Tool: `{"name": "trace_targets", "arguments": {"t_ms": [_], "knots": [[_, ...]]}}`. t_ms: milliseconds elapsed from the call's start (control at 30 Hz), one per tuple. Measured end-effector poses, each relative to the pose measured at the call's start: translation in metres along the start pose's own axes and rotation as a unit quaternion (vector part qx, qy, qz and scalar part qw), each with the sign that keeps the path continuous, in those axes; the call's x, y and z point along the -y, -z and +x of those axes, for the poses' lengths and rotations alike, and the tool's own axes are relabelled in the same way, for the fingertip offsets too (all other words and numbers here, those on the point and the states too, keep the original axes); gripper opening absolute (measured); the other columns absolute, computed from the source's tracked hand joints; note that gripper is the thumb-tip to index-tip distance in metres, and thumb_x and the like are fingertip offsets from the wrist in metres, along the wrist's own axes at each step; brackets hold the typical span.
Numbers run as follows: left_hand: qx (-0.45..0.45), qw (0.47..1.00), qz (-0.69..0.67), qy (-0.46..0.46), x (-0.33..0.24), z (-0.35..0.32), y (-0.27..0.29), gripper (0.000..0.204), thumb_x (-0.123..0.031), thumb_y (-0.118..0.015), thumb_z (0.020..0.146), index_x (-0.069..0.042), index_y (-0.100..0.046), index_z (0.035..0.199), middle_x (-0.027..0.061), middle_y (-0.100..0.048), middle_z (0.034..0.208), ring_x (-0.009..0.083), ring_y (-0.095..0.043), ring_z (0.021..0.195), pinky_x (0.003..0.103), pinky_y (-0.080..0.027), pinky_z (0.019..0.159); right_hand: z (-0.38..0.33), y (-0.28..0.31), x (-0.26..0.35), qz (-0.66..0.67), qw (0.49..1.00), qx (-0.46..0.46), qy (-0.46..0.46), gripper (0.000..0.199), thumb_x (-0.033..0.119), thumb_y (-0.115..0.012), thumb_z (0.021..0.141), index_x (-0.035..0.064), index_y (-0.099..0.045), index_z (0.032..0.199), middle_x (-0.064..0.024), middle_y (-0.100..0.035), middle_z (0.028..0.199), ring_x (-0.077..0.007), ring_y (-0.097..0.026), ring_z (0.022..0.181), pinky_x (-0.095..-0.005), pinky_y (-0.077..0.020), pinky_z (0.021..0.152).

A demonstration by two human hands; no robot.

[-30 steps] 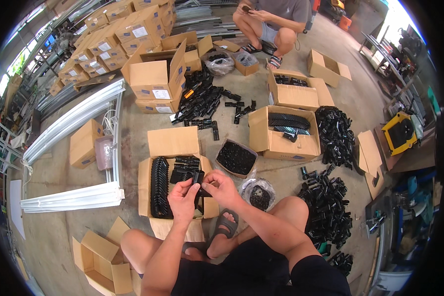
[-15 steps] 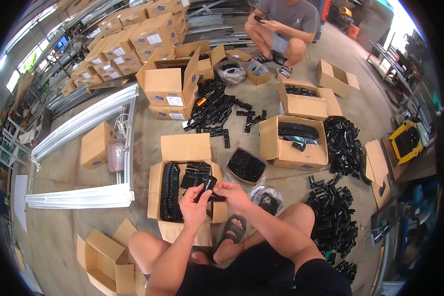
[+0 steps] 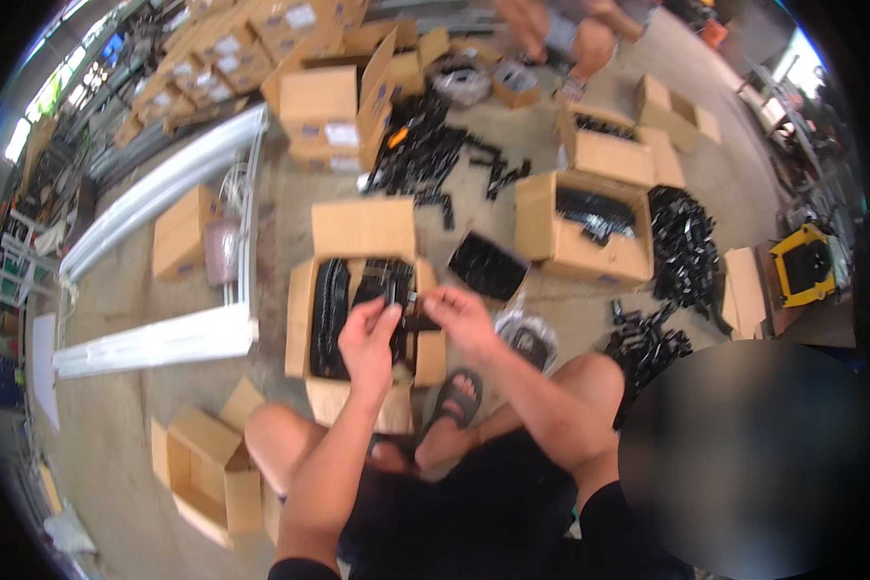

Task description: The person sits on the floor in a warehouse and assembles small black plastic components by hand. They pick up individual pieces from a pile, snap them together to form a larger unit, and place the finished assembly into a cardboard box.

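My left hand (image 3: 367,343) is closed around a short black plastic fitting (image 3: 396,288), its thumb along the near side. Close by on the right, my right hand (image 3: 462,321) has thumb and fingers pinched together beside the fitting; whatever small thing they may hold is too blurred to make out. Both hands are above an open cardboard box (image 3: 299,329). Inside it, a long row of stacked black parts (image 3: 330,314) fills the left side, with more black fittings to its right, partly behind my hands.
Right of the box are a tub of small black pieces (image 3: 488,268) and a clear plastic bag (image 3: 530,340). Loose black fittings (image 3: 425,145) lie beyond. Another open carton (image 3: 590,253) stands right, near a black heap (image 3: 681,246). A person (image 3: 590,48) crouches far off. A blur hides the lower right.
The whole view has shifted, so the boxes and my hands appear higher and the picture is more blurred. My left hand still grips the fitting; my right hand stays pinched beside it.
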State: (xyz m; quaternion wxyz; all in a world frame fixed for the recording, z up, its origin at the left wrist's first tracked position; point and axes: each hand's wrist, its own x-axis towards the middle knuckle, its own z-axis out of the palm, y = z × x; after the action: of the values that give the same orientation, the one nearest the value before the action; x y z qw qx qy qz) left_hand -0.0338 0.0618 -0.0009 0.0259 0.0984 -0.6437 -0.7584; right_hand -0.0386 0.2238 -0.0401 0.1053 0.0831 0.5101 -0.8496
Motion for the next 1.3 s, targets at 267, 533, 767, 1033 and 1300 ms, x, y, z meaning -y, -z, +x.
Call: {"name": "trace_targets", "arguments": {"t_ms": [267, 533, 767, 1033, 1300], "knots": [[-0.006, 0.991, -0.135, 0.011, -0.001, 0.001, 0.006, 0.019, -0.001, -0.068, 0.096, 0.003, -0.063, 0.114, 0.0122, -0.073, 0.106, 0.0135, -0.069, 0.094, 0.027, -0.054, 0.086, -0.012, -0.009, 0.019, -0.121, 0.983, 0.108, 0.087, 0.046, 0.002, -0.072, 0.093, -0.0021, -0.055, 0.136, -0.0055, -0.069, 0.112, -0.0130, -0.065, 0.102, -0.0280, -0.0534, 0.090], [-0.014, 0.985, -0.169, 0.022, -0.009, 0.002, 0.005, 0.017, -0.004, -0.068, 0.097, 0.001, -0.063, 0.113, 0.0084, -0.072, 0.102, 0.0132, -0.068, 0.091, 0.027, -0.055, 0.085, -0.006, -0.011, 0.019, -0.038, 0.995, 0.092, 0.006, 0.037, 0.001, -0.070, 0.094, -0.0018, -0.060, 0.130, -0.0074, -0.069, 0.105, -0.0118, -0.067, 0.085, -0.0269, -0.0565, 0.077], [0.018, 0.996, -0.057, 0.073, 0.007, 0.015, 0.003, 0.027, -0.031, -0.061, 0.105, -0.005, -0.069, 0.106, 0.0021, -0.071, 0.090, 0.0073, -0.063, 0.077, 0.022, -0.047, 0.067, 0.001, 0.012, 0.008, 0.008, 0.999, 0.035, 0.006, 0.034, 0.009, -0.072, 0.094, -0.0036, -0.064, 0.125, -0.0081, -0.071, 0.098, -0.0139, -0.068, 0.084, -0.0295, -0.0568, 0.077], [0.124, 0.981, 0.013, 0.148, 0.005, 0.008, 0.010, 0.057, -0.042, -0.054, 0.106, 0.006, -0.049, 0.136, 0.0201, -0.063, 0.133, 0.0277, -0.065, 0.119, 0.038, -0.053, 0.098, -0.030, 0.035, 0.121, -0.316, 0.919, -0.121, 0.203, 0.031, 0.012, -0.077, 0.084, -0.0017, -0.070, 0.110, -0.0036, -0.065, 0.076, -0.0085, -0.059, 0.066, -0.0283, -0.0507, 0.061], [0.318, 0.917, 0.186, 0.153, 0.013, -0.008, 0.017, 0.036, -0.029, -0.060, 0.105, -0.001, -0.062, 0.127, 0.0097, -0.072, 0.116, 0.0151, -0.069, 0.099, 0.027, -0.054, 0.084, -0.141, 0.170, 0.155, -0.490, 0.796, -0.347, 0.076, 0.033, 0.017, -0.077, 0.078, 0.0026, -0.074, 0.108, -0.0142, -0.072, 0.089, -0.0206, -0.069, 0.081, -0.0347, -0.0552, 0.074]]}}
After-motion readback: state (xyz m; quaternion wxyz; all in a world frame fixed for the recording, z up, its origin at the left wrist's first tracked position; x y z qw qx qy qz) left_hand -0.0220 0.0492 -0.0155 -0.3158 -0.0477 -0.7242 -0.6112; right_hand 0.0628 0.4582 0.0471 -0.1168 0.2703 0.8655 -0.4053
